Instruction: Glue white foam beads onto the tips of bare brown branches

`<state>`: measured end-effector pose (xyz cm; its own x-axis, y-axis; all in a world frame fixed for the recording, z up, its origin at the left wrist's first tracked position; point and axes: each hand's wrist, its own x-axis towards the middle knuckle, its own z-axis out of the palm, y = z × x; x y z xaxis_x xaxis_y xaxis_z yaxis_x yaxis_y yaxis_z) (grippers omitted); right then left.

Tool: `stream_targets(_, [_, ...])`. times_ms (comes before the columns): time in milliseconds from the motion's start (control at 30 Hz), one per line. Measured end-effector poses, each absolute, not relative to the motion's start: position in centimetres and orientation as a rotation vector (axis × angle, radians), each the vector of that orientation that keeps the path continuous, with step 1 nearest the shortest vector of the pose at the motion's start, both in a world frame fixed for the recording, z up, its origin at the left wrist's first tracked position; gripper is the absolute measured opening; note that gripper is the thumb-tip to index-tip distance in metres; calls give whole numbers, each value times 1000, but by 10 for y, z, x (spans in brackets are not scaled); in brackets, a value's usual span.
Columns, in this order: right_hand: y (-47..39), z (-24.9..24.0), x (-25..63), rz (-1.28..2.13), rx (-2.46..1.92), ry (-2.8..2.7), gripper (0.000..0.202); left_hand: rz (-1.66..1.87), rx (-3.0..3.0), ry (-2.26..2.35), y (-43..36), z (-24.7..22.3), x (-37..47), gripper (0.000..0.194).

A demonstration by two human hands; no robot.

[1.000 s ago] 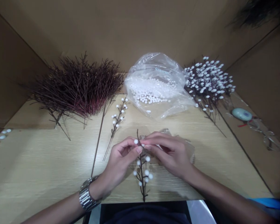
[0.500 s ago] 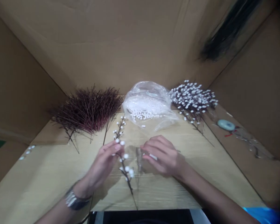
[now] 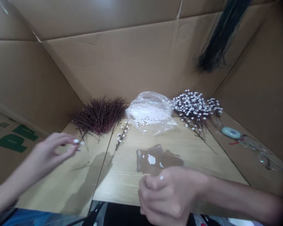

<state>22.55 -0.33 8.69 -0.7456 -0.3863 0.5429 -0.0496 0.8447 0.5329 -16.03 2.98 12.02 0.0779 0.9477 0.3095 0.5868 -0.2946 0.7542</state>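
At the left, my left hand (image 3: 58,149) is raised, its fingers closed on a dark twig with white balls (image 3: 76,141) at the fingertips; most of the twig is hidden. Near the front edge, my right hand (image 3: 165,194) is curled closed, a small white spot by the thumb; what it holds is hidden. Just beyond it lies a brown sheet (image 3: 143,164) with white patches. A white-balled twig (image 3: 120,139) lies left of centre. Behind are bare dark-red twigs (image 3: 100,116), a clear bag of white balls (image 3: 151,114) and a white-balled bunch (image 3: 193,105).
Cardboard walls (image 3: 122,62) enclose the wooden tabletop (image 3: 122,185) at the back and sides. Dark strands (image 3: 217,47) hang at the upper right. A pale green oval object (image 3: 231,132) and glasses (image 3: 252,143) lie along the right side.
My left hand has moved left, away from the centre. My right hand has come nearer the front edge and curled, uncovering the brown sheet. The view has shifted, showing more wall.
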Motion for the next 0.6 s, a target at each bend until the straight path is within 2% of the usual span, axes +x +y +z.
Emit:
stream_targets(33, [-8, 87, 227, -651, 335, -2347, 29, 899, 2165, 1558, 29, 104, -149, 11])
stream_targets(100, [-19, 84, 232, -603, 295, -2397, 24, 726, 2391, 1582, 29, 72, -130, 10])
stream_targets(233, [-39, 71, 248, -460, 52, -2541, 23, 610, 2436, 1612, 27, 33, -111, 18])
stream_targets(400, [-46, 55, 262, -283, -180, -2599, 33, 576, 2396, 1549, 30, 37, -114, 18])
stream_targets(600, [-42, 45, 259, -258, -273, -2513, 21, 648, 2279, 1480, 44, 66, -127, 22])
